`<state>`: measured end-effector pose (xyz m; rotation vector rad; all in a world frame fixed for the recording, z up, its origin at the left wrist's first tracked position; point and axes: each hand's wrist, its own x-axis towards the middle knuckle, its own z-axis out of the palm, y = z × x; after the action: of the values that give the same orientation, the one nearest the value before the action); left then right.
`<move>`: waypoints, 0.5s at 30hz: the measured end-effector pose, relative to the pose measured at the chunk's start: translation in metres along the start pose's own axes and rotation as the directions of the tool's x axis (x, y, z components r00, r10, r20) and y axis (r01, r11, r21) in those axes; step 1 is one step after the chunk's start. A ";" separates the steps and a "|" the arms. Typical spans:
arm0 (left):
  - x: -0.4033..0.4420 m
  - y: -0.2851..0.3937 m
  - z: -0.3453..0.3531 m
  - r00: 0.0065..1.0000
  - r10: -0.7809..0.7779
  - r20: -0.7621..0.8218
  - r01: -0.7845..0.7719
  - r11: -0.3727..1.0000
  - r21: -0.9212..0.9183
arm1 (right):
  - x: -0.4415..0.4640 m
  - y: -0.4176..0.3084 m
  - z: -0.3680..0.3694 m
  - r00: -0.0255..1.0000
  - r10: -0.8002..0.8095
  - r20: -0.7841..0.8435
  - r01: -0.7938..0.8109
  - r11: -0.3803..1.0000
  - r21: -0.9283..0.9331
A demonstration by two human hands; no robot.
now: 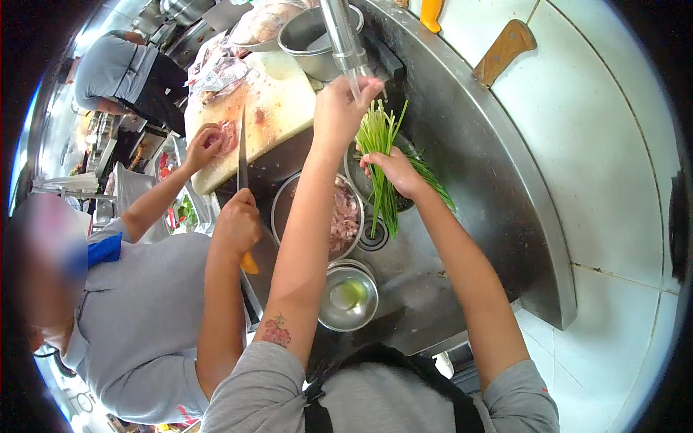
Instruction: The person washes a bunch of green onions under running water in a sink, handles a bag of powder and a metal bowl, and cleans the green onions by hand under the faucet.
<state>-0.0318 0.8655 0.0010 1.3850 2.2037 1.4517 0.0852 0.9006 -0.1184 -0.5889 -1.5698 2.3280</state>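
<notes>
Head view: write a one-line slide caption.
Right hand gripping green stalks over the sink, left hand at the faucet, beside a co-worker holding a knife at a cutting board.

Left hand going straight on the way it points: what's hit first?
Probably the faucet's clear spout, which overlaps the left hand in this view; depth is unclear, so they may be touching.

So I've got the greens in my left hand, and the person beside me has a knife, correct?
Not quite: the head view shows the greens in your right hand; your left hand is by the tap. The person beside you does have a knife.
</notes>
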 end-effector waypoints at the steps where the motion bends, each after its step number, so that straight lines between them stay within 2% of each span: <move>1: 0.001 0.011 0.002 0.998 0.047 0.040 -0.047 0.999 0.015 | -0.001 0.003 0.001 1.000 -0.002 -0.019 0.002 1.000 -0.003; 2: 0.002 0.022 0.005 0.993 0.092 0.079 -0.095 0.995 0.030 | -0.001 0.006 0.003 0.998 0.000 -0.057 -0.001 1.000 -0.018; 3: -0.003 0.037 0.010 0.960 0.039 0.277 -0.084 0.985 0.151 | -0.001 0.012 0.005 0.996 0.001 -0.092 -0.004 0.999 -0.033; 4: -0.012 0.052 0.020 0.891 -0.040 0.453 -0.095 0.958 0.271 | 0.002 0.027 0.006 0.995 -0.029 -0.091 0.042 0.990 0.136; 5: -0.024 0.066 0.035 0.831 -0.096 0.547 -0.188 0.878 0.440 | 0.005 0.043 0.006 0.994 -0.060 -0.091 0.085 0.949 0.302; 6: -0.039 0.079 0.047 0.763 -0.173 0.622 -0.295 0.764 0.574 | 0.016 0.052 -0.002 0.993 -0.116 -0.012 0.115 0.970 0.215; 7: -0.056 0.100 0.046 0.761 -0.197 0.619 -0.314 0.722 0.616 | 0.026 0.061 -0.010 0.983 -0.170 0.067 0.160 0.978 0.131; 9: -0.069 0.111 0.048 0.814 -0.252 0.523 -0.245 0.669 0.702 | 0.015 0.035 0.005 0.997 -0.057 -0.045 0.055 0.998 -0.038; 10: -0.074 0.101 0.055 0.860 -0.281 0.427 -0.154 0.654 0.740 | 0.003 0.015 0.008 0.998 -0.064 0.010 0.064 0.998 0.014; 12: -0.082 0.066 0.058 0.940 -0.149 0.306 -0.080 0.777 0.625 | -0.013 -0.007 0.010 0.990 -0.084 0.116 0.069 0.990 0.123; 13: -0.076 0.054 0.039 0.969 0.011 0.248 -0.127 0.880 0.458 | -0.011 -0.004 0.008 0.992 -0.098 0.078 0.093 0.993 0.073; 15: -0.066 0.039 0.018 0.999 -0.026 0.018 0.017 0.916 0.401 | -0.003 0.016 0.006 0.992 -0.113 -0.058 0.111 0.993 -0.036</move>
<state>0.0385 0.8308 0.0011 1.4698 2.5952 1.0007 0.0851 0.8883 -0.1308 -0.5575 -1.5743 2.1875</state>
